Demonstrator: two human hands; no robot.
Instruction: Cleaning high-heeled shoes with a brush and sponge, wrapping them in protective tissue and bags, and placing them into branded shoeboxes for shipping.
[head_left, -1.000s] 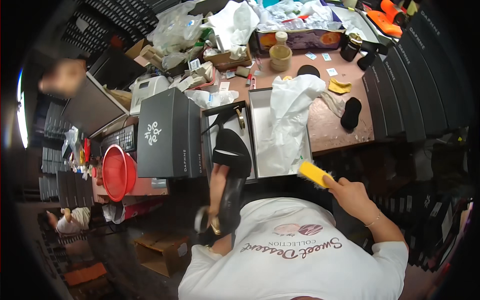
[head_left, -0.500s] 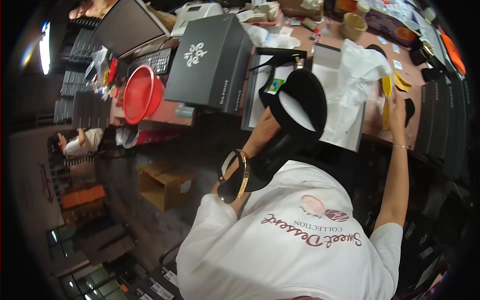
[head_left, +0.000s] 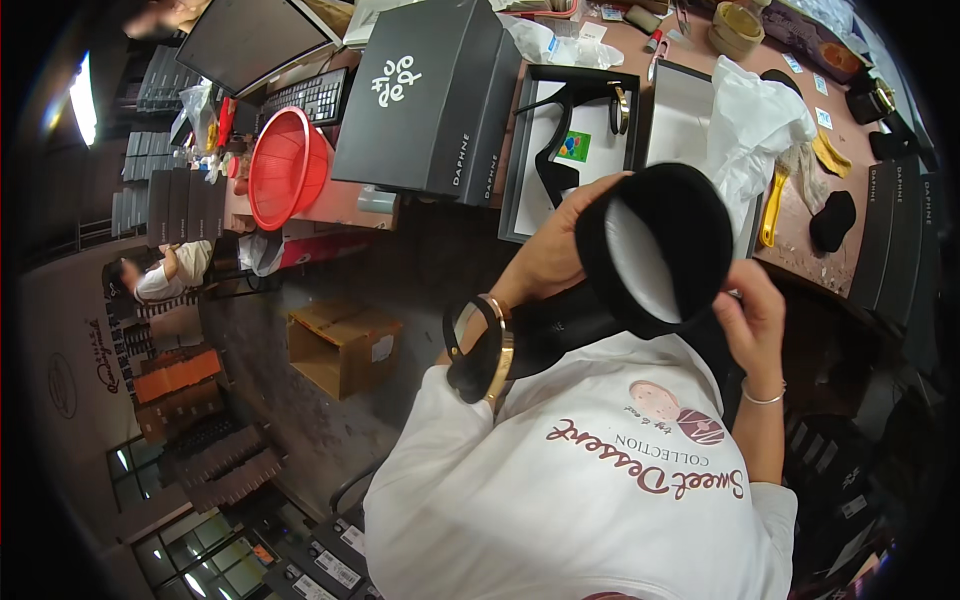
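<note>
My left hand [head_left: 550, 245] grips a black shoe [head_left: 690, 205] in front of my chest. Its wide rounded end shows a whitish inside, and a strap with a gold-coloured band [head_left: 502, 350] lies by my left wrist. At the shoe's right edge is my right hand [head_left: 755, 315], its fingers curled together close to the rim. Whatever those fingertips hold, if anything, is too small to make out. A matching black high-heeled shoe [head_left: 556, 150] lies on its side in an open box [head_left: 512, 215] on the table beyond.
White tissue paper [head_left: 745, 125] spills from a second open box [head_left: 680, 105]. To its right lie a yellow-handled tool [head_left: 773, 205] and a black pad [head_left: 832, 220]. Grey shoeboxes [head_left: 415, 110], a red basket [head_left: 285, 170] and a keyboard [head_left: 310, 100] stand left. A cardboard carton [head_left: 345, 350] sits on the floor.
My right hand has come back from beside the yellow-handled tool to the shoe's right edge. The held shoe has shifted right and closer to me, still in my left hand.
</note>
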